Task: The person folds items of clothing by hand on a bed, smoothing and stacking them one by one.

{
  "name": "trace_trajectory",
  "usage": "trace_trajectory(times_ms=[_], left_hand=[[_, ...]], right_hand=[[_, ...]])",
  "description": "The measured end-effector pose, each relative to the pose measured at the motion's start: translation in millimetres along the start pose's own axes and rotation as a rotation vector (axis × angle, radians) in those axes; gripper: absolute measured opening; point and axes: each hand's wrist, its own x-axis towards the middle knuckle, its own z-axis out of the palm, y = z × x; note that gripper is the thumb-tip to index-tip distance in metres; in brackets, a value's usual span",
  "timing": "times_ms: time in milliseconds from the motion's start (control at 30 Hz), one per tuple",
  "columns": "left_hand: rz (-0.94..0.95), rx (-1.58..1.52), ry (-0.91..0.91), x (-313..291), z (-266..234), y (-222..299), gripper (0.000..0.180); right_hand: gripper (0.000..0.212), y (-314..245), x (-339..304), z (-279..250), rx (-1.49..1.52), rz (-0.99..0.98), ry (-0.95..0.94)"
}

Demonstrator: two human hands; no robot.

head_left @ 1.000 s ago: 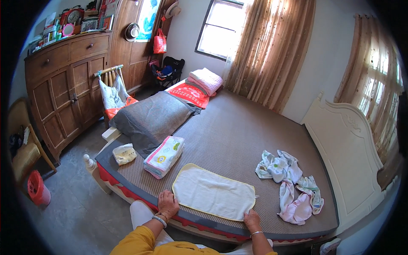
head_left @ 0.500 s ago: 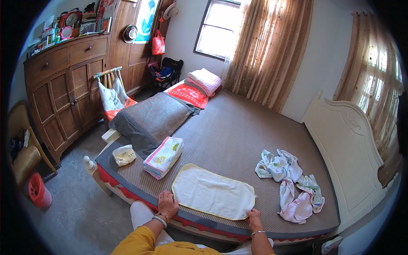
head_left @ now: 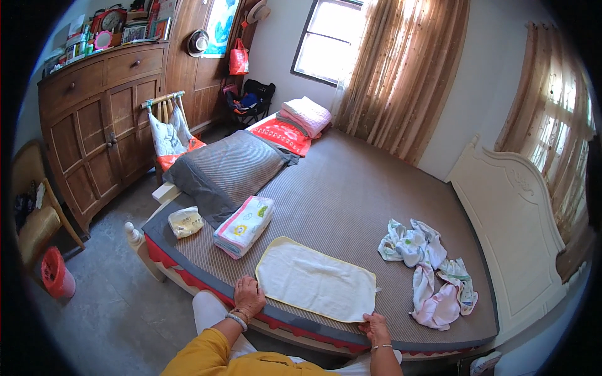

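Observation:
A white cloth with yellow edging point(head_left: 316, 279) is spread flat near the front edge of the bed. At its near left corner, my left hand point(head_left: 249, 297) has its fingers closed on the edge. My right hand point(head_left: 375, 329) pinches the near right corner. Beyond my left hand sits a folded stack of printed towels point(head_left: 243, 227) with pink trim, and left of it a small pale yellow packet point(head_left: 185, 222). Crumpled patterned baby clothes point(head_left: 423, 269) lie in a loose heap to the right of the cloth.
The bed point(head_left: 364, 182) has a cream headboard point(head_left: 523, 213) on the right. A grey striped cover point(head_left: 232, 166) and a pink pillow point(head_left: 306, 116) lie at its far left. A red bin point(head_left: 58, 274), a chair point(head_left: 39, 229) and a wooden cabinet point(head_left: 103, 135) stand to the left.
The view has shifted slightly. Both hands stay at the cloth's near corners, and the cloth looks much the same.

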Motion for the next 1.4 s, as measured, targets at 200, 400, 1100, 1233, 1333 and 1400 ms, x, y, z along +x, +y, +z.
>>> trace_trajectory(times_ms=[200,400,1100,1233,1333,1400], left_hand=[[-0.038,0.000,-0.063,0,-2,0,0.028],[-0.024,0.019,-0.059,1,-2,0,0.028],[-0.670,-0.977,0.063,28,8,14,0.016],[-0.683,-1.150,0.091,50,-19,47,0.015],[-0.395,-1.083,0.033,62,-43,87,0.009],[-0.236,-1.105,-0.068,62,-56,118,0.007]], right_hand=[[0.017,11,-7,5,0.049,0.031,-0.065],[0.019,22,-5,-1,-0.058,-0.063,0.004],[0.013,-2,-21,11,0.079,-0.278,0.238],[0.012,-31,-28,22,-0.055,-0.500,0.357],[0.016,-64,-50,49,-0.485,-1.021,0.294],[0.012,-78,-78,79,-0.527,-1.054,0.093]])
